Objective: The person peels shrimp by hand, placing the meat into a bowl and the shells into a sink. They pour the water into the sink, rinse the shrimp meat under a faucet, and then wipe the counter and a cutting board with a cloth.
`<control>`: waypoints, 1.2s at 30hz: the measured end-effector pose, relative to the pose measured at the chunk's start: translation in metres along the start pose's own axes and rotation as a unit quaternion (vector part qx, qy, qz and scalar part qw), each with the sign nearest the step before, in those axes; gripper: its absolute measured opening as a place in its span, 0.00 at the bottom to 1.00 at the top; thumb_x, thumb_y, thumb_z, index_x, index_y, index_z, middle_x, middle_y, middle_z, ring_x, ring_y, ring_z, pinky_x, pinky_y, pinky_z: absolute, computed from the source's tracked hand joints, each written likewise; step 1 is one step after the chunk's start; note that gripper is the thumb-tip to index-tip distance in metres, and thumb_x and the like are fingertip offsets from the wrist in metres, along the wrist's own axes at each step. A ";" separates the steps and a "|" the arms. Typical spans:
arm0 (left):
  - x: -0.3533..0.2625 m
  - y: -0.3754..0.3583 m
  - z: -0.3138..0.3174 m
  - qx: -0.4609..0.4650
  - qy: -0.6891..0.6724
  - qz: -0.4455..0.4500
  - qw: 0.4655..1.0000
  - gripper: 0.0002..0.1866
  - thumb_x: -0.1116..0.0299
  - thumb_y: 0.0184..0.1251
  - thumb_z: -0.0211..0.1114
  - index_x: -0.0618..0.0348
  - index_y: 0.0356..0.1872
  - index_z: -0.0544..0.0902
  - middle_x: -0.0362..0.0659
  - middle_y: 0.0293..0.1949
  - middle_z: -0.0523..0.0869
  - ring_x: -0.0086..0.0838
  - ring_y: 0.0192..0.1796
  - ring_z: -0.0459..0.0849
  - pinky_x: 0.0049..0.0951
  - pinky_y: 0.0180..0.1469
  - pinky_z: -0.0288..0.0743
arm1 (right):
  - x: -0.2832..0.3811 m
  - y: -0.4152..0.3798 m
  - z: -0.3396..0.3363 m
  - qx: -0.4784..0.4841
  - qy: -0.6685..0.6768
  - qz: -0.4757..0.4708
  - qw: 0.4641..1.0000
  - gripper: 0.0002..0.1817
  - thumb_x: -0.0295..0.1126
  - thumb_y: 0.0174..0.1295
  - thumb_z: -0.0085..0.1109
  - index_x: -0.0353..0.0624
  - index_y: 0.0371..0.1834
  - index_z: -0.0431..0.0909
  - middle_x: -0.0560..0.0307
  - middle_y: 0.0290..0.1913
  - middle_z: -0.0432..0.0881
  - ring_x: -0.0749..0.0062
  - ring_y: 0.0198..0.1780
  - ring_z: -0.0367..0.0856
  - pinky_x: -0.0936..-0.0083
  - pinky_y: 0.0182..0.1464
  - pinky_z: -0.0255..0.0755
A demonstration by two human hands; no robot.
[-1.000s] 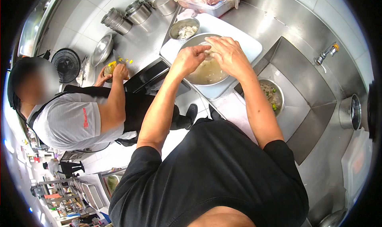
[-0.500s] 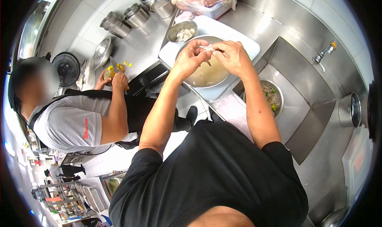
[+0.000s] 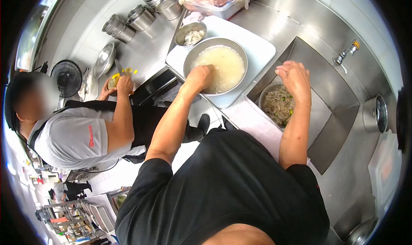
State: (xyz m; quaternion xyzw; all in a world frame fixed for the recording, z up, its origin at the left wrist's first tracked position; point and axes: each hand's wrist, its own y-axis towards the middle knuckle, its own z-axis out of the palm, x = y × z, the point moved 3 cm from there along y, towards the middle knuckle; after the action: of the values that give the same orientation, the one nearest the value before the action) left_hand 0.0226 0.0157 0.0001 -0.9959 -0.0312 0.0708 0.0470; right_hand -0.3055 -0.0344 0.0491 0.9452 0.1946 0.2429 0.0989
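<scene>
My left hand (image 3: 200, 78) reaches over the near left rim of a large metal bowl (image 3: 245, 58) of cloudy liquid, its fingertips at the liquid and mostly hidden. My right hand (image 3: 295, 78) is raised above the sink edge, fingers bent and apart, with nothing visible in it. Below it a metal bowl of shredded scraps (image 3: 276, 102) with green pieces sits in the sink. Beside the large bowl, a small bowl (image 3: 177, 36) holds whitish pieces (image 3: 194, 37). Both the large and small bowls rest on a white board (image 3: 259, 43).
On the left a co-worker (image 3: 77, 133) cuts something yellow with a knife (image 3: 119, 67). Stacked metal pots (image 3: 141, 18) and a tub of wrapped meat (image 3: 216, 6) stand at the back. A tap (image 3: 345, 56) is above the sink (image 3: 339, 133).
My hands have parted from above the large bowl. The left went down to the liquid; the right moved right, over the scraps bowl. The small whitish piece between them is no longer visible there.
</scene>
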 end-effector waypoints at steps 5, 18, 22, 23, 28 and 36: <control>-0.047 -0.015 -0.055 0.001 -0.304 -0.076 0.950 0.12 0.67 0.69 0.62 0.63 0.48 0.81 0.50 0.39 0.90 0.31 0.42 0.88 0.29 0.42 0.79 | 0.057 0.018 0.008 -0.060 0.210 -0.153 0.964 0.11 0.32 0.61 0.60 0.47 0.45 0.86 0.51 0.44 0.87 0.53 0.48 0.83 0.57 0.51 0.74; -0.043 -0.038 -0.075 -0.013 -0.537 -0.029 0.843 0.12 0.66 0.73 0.63 0.63 0.49 0.79 0.42 0.40 0.89 0.21 0.40 0.86 0.20 0.37 0.74 | 0.122 0.036 0.046 0.041 0.306 -0.151 0.939 0.14 0.25 0.64 0.56 0.38 0.51 0.83 0.42 0.33 0.87 0.64 0.36 0.89 0.71 0.40 0.80; -0.047 -0.042 -0.076 -0.025 -0.588 0.014 0.808 0.12 0.66 0.74 0.63 0.61 0.51 0.79 0.42 0.42 0.88 0.22 0.43 0.86 0.20 0.37 0.74 | 0.118 0.039 0.045 0.075 0.361 -0.121 0.922 0.15 0.24 0.64 0.53 0.37 0.51 0.83 0.49 0.33 0.87 0.71 0.35 0.86 0.76 0.42 0.79; -0.045 -0.041 -0.073 -0.025 -0.618 0.035 0.785 0.12 0.66 0.74 0.63 0.61 0.52 0.78 0.43 0.43 0.87 0.22 0.44 0.86 0.21 0.37 0.75 | 0.116 0.039 0.048 0.068 0.394 -0.123 0.908 0.14 0.24 0.65 0.53 0.36 0.51 0.83 0.50 0.34 0.87 0.72 0.35 0.85 0.76 0.42 0.78; -0.043 -0.038 -0.056 -0.009 -0.783 0.047 0.620 0.18 0.67 0.74 0.62 0.59 0.60 0.73 0.43 0.47 0.86 0.24 0.47 0.85 0.23 0.42 0.78 | 0.118 0.035 0.048 0.057 0.484 -0.123 0.865 0.13 0.29 0.65 0.55 0.40 0.48 0.84 0.45 0.42 0.85 0.58 0.45 0.85 0.67 0.49 0.77; -0.064 -0.048 -0.067 -0.061 -0.522 0.038 0.850 0.27 0.58 0.76 0.59 0.57 0.71 0.71 0.44 0.52 0.86 0.23 0.48 0.84 0.25 0.48 0.79 | 0.111 0.035 0.047 -0.041 0.326 -0.149 0.933 0.10 0.35 0.63 0.62 0.39 0.39 0.82 0.52 0.37 0.81 0.52 0.41 0.80 0.61 0.46 0.75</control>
State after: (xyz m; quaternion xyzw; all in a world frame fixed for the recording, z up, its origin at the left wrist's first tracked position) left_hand -0.0338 0.0533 0.0793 -0.8138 -0.0173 0.5796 -0.0396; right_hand -0.1811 -0.0240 0.0650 0.7691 0.3443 0.5284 0.1038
